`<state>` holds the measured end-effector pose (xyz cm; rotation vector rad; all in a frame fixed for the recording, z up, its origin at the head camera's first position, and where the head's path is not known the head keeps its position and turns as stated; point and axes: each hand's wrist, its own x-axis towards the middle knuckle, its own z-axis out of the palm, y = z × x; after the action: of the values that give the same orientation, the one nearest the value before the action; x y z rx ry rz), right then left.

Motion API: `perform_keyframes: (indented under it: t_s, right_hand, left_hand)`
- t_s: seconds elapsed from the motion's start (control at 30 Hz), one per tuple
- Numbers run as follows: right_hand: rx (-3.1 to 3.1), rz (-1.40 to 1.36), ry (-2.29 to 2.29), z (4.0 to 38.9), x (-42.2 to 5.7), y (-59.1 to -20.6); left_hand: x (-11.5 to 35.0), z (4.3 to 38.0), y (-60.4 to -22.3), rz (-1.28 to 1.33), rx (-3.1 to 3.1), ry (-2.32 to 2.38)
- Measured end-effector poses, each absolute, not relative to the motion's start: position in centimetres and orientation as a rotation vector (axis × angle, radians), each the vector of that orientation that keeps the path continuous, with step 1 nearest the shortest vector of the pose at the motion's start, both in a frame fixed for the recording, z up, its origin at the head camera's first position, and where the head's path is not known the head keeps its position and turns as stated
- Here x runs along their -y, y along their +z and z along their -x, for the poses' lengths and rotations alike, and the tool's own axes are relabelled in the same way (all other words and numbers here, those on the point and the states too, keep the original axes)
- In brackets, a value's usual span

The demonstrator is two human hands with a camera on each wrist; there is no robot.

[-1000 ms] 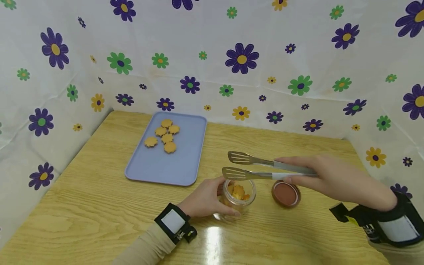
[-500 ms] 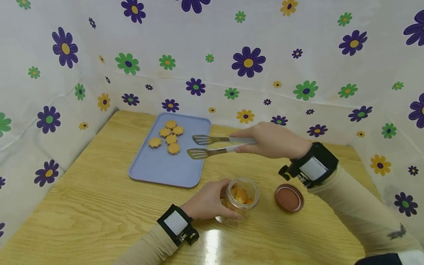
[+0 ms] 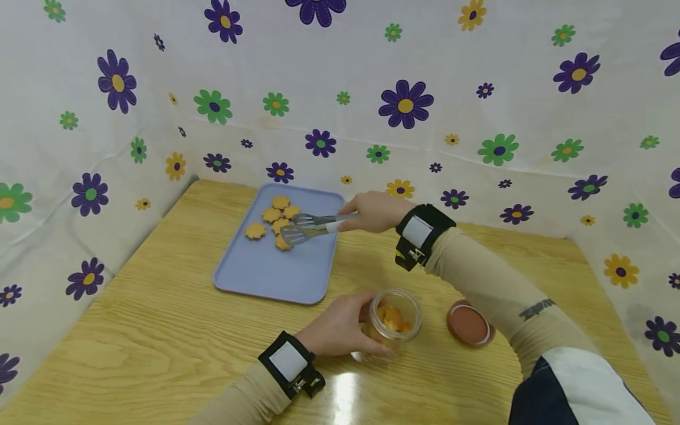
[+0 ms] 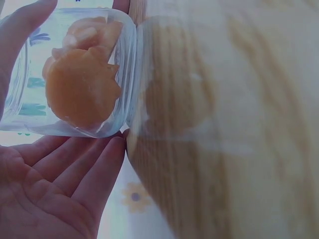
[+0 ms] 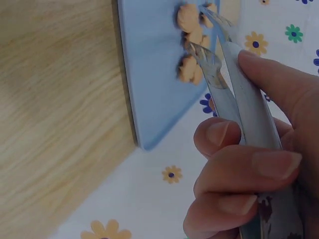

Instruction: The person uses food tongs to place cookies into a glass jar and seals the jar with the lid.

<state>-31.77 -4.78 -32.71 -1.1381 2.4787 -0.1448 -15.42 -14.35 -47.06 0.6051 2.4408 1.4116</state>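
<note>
orange flower-shaped cookies are lying on a pale blue tray, far left on the light wood-grain table. silver tongs are gleaming over them. a white cloth with purple, green and yellow flowers is hanging behind. a brown lid is lying near right.

Cookie half hidden beneath tongs; jar cropped by frame edge.

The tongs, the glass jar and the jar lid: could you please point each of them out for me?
tongs (image 3: 305,227): head view, on the slotted blades over the tray.
glass jar (image 3: 395,319): head view, on its open mouth, cookies inside.
jar lid (image 3: 469,323): head view, on the middle of its brown top.
</note>
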Motion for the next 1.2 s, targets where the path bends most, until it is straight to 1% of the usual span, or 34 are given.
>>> perform_keyframes:
  t_s: [0.3,0.63,0.8,1.0,1.2]
  right_hand:
    - [-2.529,1.003,-0.109,31.7,6.5,-34.5]
    - [-2.517,1.076,-0.126,30.5,7.0,-34.9]
    - [-2.525,1.156,-0.152,30.3,6.2,-35.2]
    - [-2.563,1.191,-0.195,29.6,3.6,-33.7]
    - [-2.645,1.236,-0.246,27.7,-0.8,-29.8]
  left_hand:
    - [14.4,15.4,-46.9,-0.600,-2.490,1.356]
    - [14.4,15.4,-46.9,-0.605,-2.505,1.349]
    - [14.2,15.4,-46.9,-0.605,-2.484,1.368]
    - [13.9,15.4,-47.1,-0.590,-2.448,1.396]
    - [14.1,15.4,-47.0,-0.580,-2.382,1.463]
